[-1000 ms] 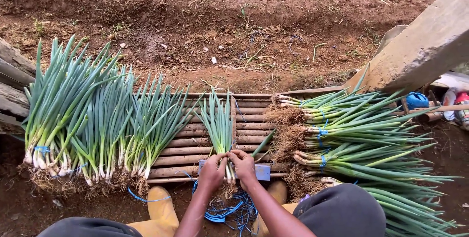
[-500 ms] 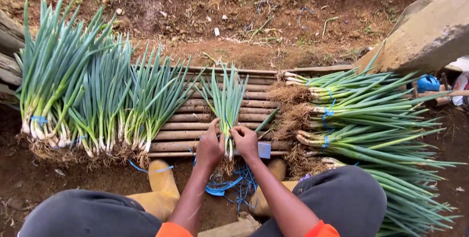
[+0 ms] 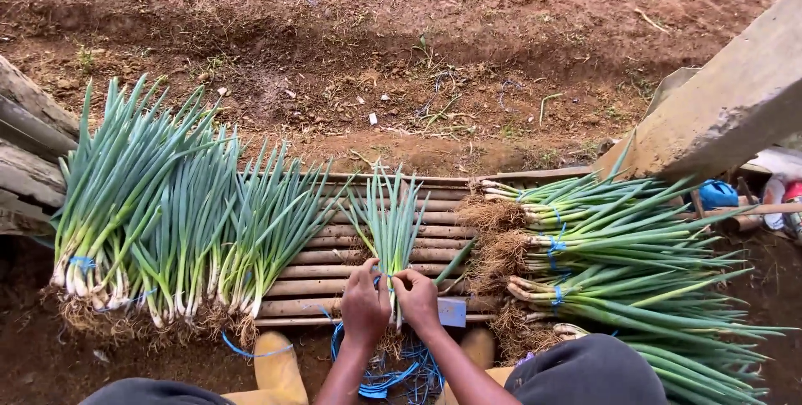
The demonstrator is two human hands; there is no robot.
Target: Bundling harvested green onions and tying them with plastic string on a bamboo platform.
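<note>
**Tie on centre bunch: slip risk, plus counts**

While both grips sit on the centre bunch (image 3: 390, 225), here's the state. Left hand (image 3: 365, 305) and right hand (image 3: 416, 301) are pressed together around its white stalk bases, pinching the blue twine (image 3: 380, 281) there. The bunch lies on the slatted bench (image 3: 334, 255), bases at the near edge, green tips pointing away.

Risks, my read:
- Twine sits low on the stalks. If it rides toward the roots, the bunch could splay when I let go.
- Pull too hard and the twine could cut or kink the soft stalks.
- Loose twine (image 3: 393, 372) is heaped between my yellow boots (image 3: 280, 363), so it could snag as I draw more.
- Bases sit at the bench edge, so a nudge could tip the bunch off into the mud.

Counts:
- Centre bunch: 1, under my hands.
- Upright bunches on the left (image 3: 167, 205): about 3, with blue ties visible on some; the boundaries blur.
- Bunches lying sideways on the right (image 3: 610, 246): at least 4, stacked; lower ones partly hidden by my knee.
- Hands: 2. Boots: 2.
- Small pale-blue block (image 3: 452, 311) at the bench edge: 1; can't tell what it is.
</note>
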